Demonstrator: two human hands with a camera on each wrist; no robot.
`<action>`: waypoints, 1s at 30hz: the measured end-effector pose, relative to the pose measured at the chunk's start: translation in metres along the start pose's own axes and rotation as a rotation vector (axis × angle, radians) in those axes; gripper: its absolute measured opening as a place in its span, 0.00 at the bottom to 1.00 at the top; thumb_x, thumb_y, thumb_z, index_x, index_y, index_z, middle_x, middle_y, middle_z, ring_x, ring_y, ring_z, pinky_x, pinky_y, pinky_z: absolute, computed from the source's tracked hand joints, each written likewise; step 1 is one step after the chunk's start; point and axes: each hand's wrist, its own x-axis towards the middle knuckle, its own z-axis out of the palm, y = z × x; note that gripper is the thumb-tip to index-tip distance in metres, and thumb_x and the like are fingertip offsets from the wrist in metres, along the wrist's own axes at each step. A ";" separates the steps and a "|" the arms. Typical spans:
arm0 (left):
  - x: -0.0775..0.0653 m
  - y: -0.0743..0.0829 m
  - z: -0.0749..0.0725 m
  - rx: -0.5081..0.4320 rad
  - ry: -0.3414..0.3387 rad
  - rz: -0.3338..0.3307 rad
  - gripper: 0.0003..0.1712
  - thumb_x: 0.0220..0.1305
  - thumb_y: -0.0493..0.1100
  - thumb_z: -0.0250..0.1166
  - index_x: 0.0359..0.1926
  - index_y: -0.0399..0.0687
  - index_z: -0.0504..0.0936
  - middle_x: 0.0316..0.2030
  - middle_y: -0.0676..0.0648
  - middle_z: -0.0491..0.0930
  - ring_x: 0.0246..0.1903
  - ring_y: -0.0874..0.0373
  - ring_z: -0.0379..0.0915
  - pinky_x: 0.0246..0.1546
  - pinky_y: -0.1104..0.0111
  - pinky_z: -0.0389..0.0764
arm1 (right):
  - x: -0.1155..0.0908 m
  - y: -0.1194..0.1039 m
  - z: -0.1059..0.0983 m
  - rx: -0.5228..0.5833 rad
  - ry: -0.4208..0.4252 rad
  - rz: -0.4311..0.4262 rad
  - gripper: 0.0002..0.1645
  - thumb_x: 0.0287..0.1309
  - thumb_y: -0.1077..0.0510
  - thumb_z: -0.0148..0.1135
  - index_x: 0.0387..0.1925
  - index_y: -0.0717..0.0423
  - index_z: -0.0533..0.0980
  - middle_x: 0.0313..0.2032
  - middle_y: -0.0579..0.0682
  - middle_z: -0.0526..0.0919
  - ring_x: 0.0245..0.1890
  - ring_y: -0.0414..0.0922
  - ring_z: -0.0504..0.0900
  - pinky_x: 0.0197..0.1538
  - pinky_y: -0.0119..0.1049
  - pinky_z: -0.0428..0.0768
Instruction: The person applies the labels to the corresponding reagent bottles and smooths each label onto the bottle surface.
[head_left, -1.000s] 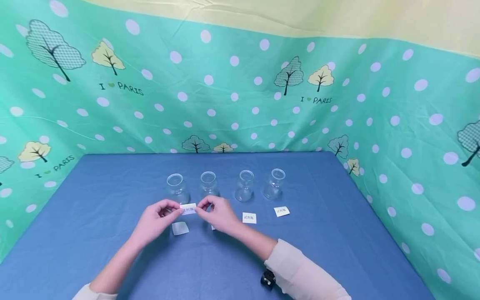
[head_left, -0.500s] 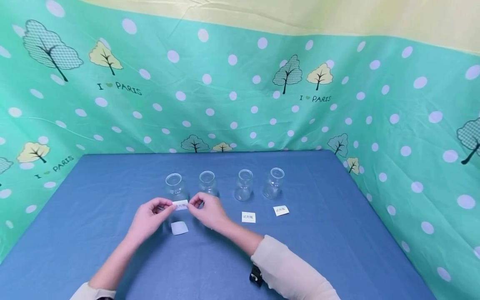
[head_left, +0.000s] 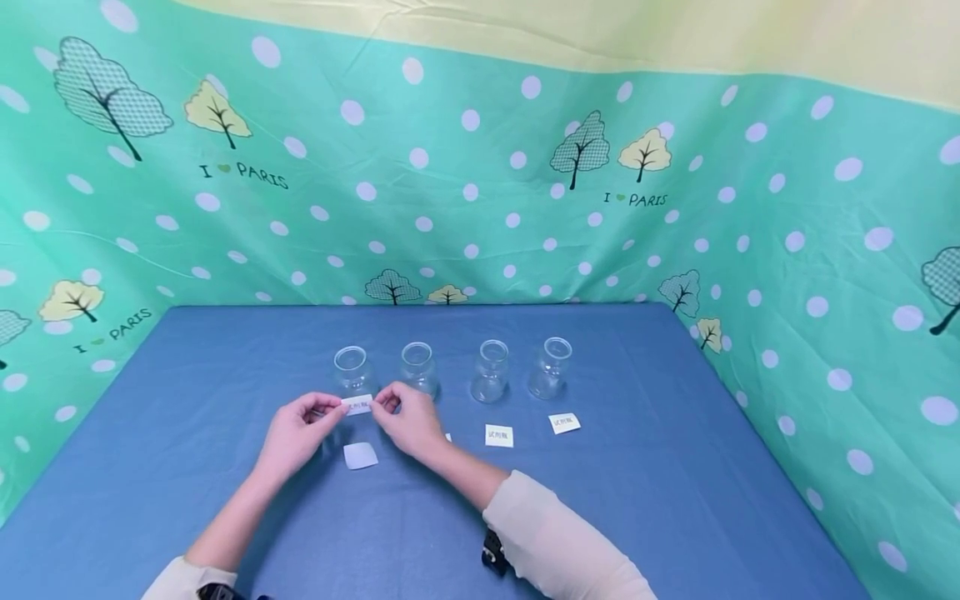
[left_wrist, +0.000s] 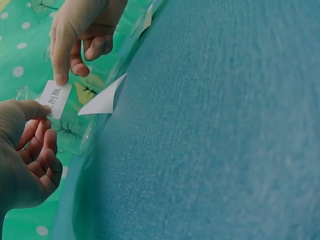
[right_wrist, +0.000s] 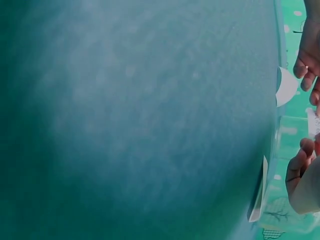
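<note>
A small white label with printed characters (head_left: 357,405) is stretched between my two hands, in front of the leftmost glass jar (head_left: 351,360). My left hand (head_left: 298,429) pinches its left end between thumb and fingers. At the opposite end, my right hand (head_left: 412,421) pinches with thumb and forefinger. The left wrist view shows the label (left_wrist: 56,99) held flat by both sets of fingertips, with the print facing out. A blank piece of backing paper (head_left: 360,456) lies on the table just below the hands, one side curling up. The hands and label cover the jar's lower part.
Three more glass jars stand in a row to the right: one jar (head_left: 417,360), another jar (head_left: 490,375) and the rightmost jar (head_left: 551,371). Printed labels lie before them, a middle label (head_left: 498,436) and a right label (head_left: 564,423). A blue cloth (head_left: 637,517) covers the table.
Both hands have moved left and slightly away from me with the label, bringing it in front of the leftmost jar. The jars and the backing paper have stayed in place.
</note>
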 end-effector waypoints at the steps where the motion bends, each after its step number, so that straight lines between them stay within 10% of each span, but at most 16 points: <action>1: 0.000 -0.001 0.000 -0.001 0.006 0.001 0.14 0.59 0.46 0.65 0.39 0.38 0.81 0.29 0.47 0.81 0.23 0.70 0.72 0.23 0.74 0.73 | 0.000 0.000 0.001 -0.005 0.006 0.002 0.04 0.54 0.55 0.62 0.28 0.50 0.79 0.21 0.41 0.77 0.21 0.28 0.69 0.28 0.19 0.67; 30: 0.009 -0.011 0.004 -0.017 0.061 0.015 0.14 0.59 0.47 0.66 0.38 0.39 0.82 0.26 0.49 0.80 0.20 0.67 0.72 0.19 0.73 0.74 | 0.003 -0.007 0.009 -0.214 0.045 0.041 0.04 0.55 0.50 0.60 0.30 0.43 0.78 0.18 0.36 0.72 0.17 0.31 0.66 0.23 0.23 0.63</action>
